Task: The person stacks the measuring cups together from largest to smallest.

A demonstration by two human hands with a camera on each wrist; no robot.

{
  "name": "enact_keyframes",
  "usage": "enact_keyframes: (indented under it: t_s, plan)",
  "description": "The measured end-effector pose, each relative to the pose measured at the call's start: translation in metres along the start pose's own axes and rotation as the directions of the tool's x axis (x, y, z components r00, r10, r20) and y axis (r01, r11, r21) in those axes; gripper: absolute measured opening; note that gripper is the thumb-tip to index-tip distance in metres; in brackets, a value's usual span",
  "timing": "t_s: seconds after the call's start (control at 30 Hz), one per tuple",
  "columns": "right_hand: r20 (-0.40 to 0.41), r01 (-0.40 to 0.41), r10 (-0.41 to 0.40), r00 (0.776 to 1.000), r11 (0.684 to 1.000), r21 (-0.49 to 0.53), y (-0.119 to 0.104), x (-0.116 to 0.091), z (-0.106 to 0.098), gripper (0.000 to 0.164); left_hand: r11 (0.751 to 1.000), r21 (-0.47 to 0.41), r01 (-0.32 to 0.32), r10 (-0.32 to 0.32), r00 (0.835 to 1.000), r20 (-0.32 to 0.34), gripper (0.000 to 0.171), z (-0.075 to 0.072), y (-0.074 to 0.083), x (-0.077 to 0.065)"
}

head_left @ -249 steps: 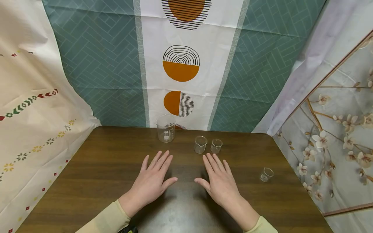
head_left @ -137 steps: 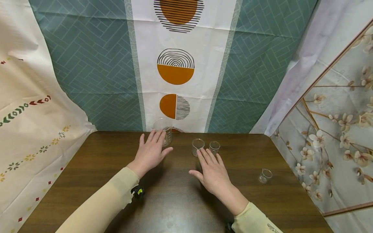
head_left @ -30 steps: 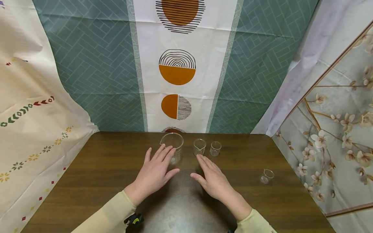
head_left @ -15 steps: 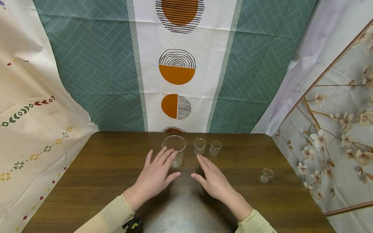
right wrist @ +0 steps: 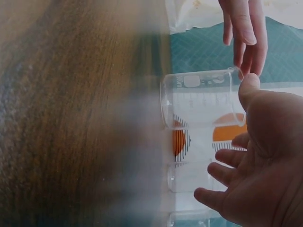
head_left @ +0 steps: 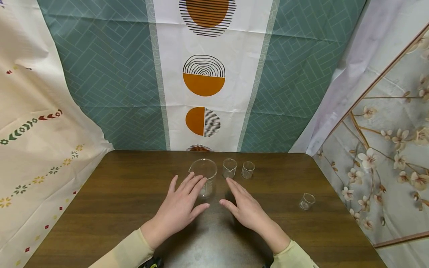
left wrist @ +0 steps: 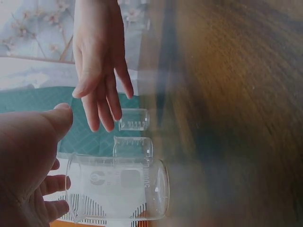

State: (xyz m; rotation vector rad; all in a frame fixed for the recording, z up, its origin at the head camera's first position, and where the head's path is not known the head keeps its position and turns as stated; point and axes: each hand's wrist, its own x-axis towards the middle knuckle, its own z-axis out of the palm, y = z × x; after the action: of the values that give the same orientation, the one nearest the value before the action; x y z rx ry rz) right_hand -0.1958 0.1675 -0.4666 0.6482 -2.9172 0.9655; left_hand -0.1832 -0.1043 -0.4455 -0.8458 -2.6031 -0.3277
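Toward the far edge of the table (head_left: 134, 182): the large beaker (head_left: 210, 181) stands upright, the medium beaker (head_left: 229, 169) and small beaker (head_left: 248, 170) to its right.
Left hand (head_left: 179, 206): fingers slightly spread, at the large beaker's spout-side rim; firm contact I cannot confirm.
Right hand (head_left: 247, 210): fingers close together, thumb apart, gripping nothing, near the medium beaker.
Tipping: a pull at rim height could topple the large beaker, as nothing braces its base.
Knocking: a rightward slide might clink it against the medium beaker; the gap looks narrow.
Right edge: the smallest beaker (head_left: 307, 201) stands well apart, probably endangered only by a sweeping right sleeve (head_left: 292, 257).
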Motion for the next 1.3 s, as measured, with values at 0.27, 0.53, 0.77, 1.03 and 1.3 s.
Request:
enact_keyframes:
  t_s: [0.27, 0.53, 0.77, 1.03, 1.3]
  plan:
    - [0.011, -0.021, 0.020, 1.000, 0.999, 0.036, -0.001, -0.001, -0.001, 0.085, 1.000, -0.019, -0.023, 0.023, 1.000, -0.012, 0.078, -0.001, 0.007, -0.005]
    - [0.005, -0.007, 0.006, 1.000, 0.999, 0.053, 0.000, 0.000, 0.000, 0.087, 0.999, -0.029, -0.037, 0.037, 0.999, -0.009, 0.080, -0.002, 0.011, -0.009]
    - [0.001, -0.006, 0.006, 1.000, 0.996, 0.093, 0.000, 0.002, -0.001, 0.087, 0.998, -0.038, -0.055, 0.054, 0.998, -0.017, 0.080, -0.003, 0.015, -0.012]
    - [0.014, -0.035, 0.033, 0.999, 0.988, 0.153, 0.000, 0.006, -0.002, 0.090, 0.995, -0.053, -0.079, 0.077, 0.996, -0.037, 0.080, -0.004, 0.019, -0.014]
    - [0.014, -0.047, 0.046, 0.999, 0.983, 0.179, -0.001, 0.009, 0.000, 0.090, 0.993, -0.093, -0.074, 0.069, 0.996, -0.053, 0.079, -0.004, 0.015, -0.014]
